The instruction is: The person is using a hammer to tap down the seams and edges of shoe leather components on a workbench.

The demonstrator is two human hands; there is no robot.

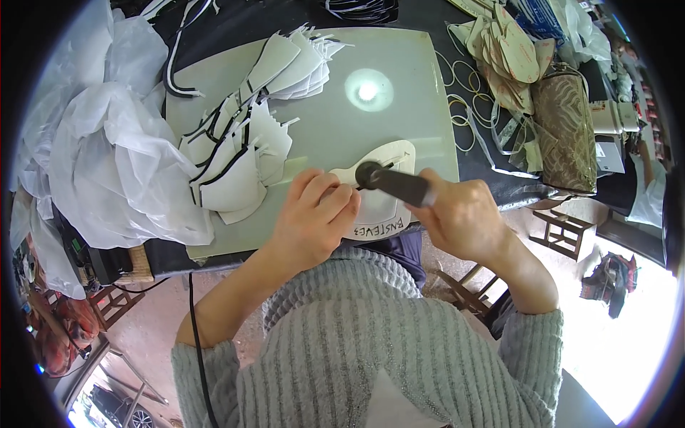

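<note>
My right hand point(462, 214) is closed round the dark handle of a hammer point(401, 185). The hammer's round head is over a cream, shaped flat piece point(391, 152) with marker lettering along its near edge. A paler panel lies on that piece, with a dark line near the hammer head. My left hand point(314, 214) has its fingers bent and pressed together on the left side of the work, just beside the hammer head. What its fingertips pinch is partly hidden. Fanned white panels with black edging point(232, 171) lie to the left on the grey-green board point(407, 64).
White plastic bags point(121, 157) bulge at the left. A second stack of white panels point(303, 64) lies on the far part of the board. At the right are loose thin strips point(474, 107), a heap of cream shapes point(506, 50) and a patterned brown roll point(564, 132). A wooden stool point(564, 232) stands beyond.
</note>
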